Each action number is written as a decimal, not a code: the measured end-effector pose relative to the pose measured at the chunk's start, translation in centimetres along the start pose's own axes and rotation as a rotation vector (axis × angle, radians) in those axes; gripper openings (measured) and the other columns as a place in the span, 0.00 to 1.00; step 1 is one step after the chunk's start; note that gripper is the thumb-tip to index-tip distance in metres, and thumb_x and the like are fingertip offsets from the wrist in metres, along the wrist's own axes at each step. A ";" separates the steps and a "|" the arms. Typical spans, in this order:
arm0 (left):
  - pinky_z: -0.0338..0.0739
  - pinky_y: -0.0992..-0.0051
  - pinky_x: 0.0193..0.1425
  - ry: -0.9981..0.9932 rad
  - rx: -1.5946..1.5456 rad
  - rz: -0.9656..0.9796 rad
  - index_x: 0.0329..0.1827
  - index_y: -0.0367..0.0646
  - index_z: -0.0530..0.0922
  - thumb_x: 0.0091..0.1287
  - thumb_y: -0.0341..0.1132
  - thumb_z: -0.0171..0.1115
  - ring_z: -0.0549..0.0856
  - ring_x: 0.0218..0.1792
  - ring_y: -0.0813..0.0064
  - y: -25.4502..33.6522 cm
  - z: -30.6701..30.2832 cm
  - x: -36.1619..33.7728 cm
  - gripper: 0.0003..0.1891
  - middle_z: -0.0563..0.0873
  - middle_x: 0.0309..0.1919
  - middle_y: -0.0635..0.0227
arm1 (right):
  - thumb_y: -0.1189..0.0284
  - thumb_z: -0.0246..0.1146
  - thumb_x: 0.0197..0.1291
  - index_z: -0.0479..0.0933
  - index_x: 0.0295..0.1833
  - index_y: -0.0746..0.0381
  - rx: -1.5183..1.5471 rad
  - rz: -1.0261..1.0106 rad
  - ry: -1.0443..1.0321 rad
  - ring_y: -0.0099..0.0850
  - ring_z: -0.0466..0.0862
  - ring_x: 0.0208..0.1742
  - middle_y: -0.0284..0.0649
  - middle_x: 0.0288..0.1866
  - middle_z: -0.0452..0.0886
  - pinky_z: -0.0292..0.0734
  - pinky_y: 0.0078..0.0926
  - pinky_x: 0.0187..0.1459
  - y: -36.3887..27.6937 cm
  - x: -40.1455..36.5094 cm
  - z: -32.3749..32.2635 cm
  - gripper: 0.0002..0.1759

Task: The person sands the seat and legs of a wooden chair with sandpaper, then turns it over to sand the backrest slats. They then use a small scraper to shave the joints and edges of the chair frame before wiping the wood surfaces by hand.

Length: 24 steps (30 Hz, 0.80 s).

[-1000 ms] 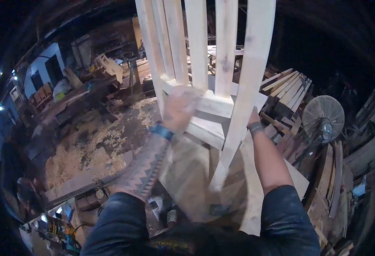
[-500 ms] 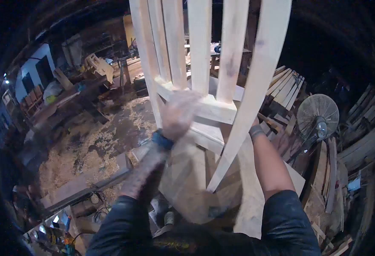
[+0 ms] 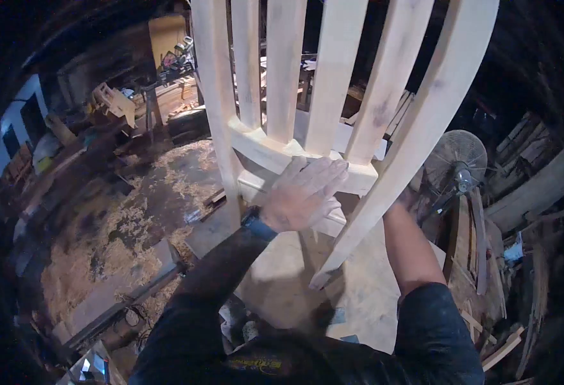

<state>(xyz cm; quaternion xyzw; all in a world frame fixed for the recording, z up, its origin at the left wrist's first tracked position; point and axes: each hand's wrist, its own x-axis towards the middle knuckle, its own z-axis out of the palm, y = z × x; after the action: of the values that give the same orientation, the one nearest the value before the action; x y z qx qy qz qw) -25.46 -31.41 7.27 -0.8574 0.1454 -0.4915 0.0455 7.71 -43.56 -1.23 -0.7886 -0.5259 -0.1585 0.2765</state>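
A pale wooden chair back (image 3: 338, 83) with several upright slats stands tilted in front of me. My left hand (image 3: 304, 194), with a dark band on its wrist, lies against the lower curved rail (image 3: 256, 144). Its fingers are stretched out and point to the right. The right-hand post (image 3: 423, 138) slants down to a free end above a pale board (image 3: 282, 269). Behind that post is my right hand (image 3: 402, 200), mostly hidden and blurred. I cannot make out its fingers or what they touch.
A standing fan (image 3: 456, 163) is at the right, near stacked planks (image 3: 529, 186). Wood shavings (image 3: 128, 221) cover the floor at the left, beside a long beam (image 3: 118, 282). A small wooden frame piece (image 3: 114, 102) sits further back.
The chair back has shifted and leans further right in view. My left hand has moved right along the rail, its fingers now clearly stretched out. My right hand stays behind the post.
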 end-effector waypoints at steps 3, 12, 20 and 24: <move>0.71 0.48 0.73 -0.136 -0.103 -0.039 0.70 0.37 0.79 0.58 0.38 0.76 0.79 0.70 0.47 -3.6 -2.9 -2.2 0.35 0.80 0.70 0.47 | 0.54 0.65 0.64 0.84 0.62 0.56 -0.018 0.010 -0.005 0.49 0.81 0.57 0.48 0.56 0.87 0.76 0.50 0.56 -0.4 0.2 0.1 0.26; 0.65 0.47 0.80 -0.190 -0.153 0.098 0.75 0.38 0.75 0.60 0.36 0.73 0.75 0.74 0.47 -4.1 -3.0 -0.3 0.37 0.79 0.72 0.48 | 0.55 0.65 0.64 0.84 0.62 0.56 -0.050 0.061 0.010 0.48 0.82 0.57 0.48 0.55 0.87 0.76 0.49 0.55 -1.1 0.2 0.1 0.25; 0.69 0.50 0.76 -0.162 -0.252 0.126 0.72 0.35 0.76 0.62 0.31 0.65 0.78 0.71 0.50 -5.9 -4.1 -0.4 0.31 0.81 0.69 0.51 | 0.56 0.65 0.65 0.84 0.62 0.57 -0.068 0.099 0.019 0.47 0.82 0.56 0.48 0.55 0.87 0.77 0.48 0.55 -1.6 0.0 -0.1 0.25; 0.70 0.54 0.75 -0.134 -0.325 0.221 0.70 0.36 0.77 0.63 0.30 0.63 0.79 0.69 0.53 -4.3 -2.5 1.2 0.29 0.83 0.66 0.53 | 0.56 0.65 0.65 0.84 0.62 0.57 -0.083 0.112 0.019 0.47 0.82 0.56 0.47 0.55 0.87 0.77 0.48 0.55 -1.6 -0.8 -0.2 0.24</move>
<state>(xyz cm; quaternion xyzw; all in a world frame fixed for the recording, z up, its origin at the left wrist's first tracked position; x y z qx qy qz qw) -26.15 -27.51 10.54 -0.8632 0.3125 -0.3954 -0.0304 5.89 -43.76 -1.08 -0.8261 -0.4712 -0.1718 0.2569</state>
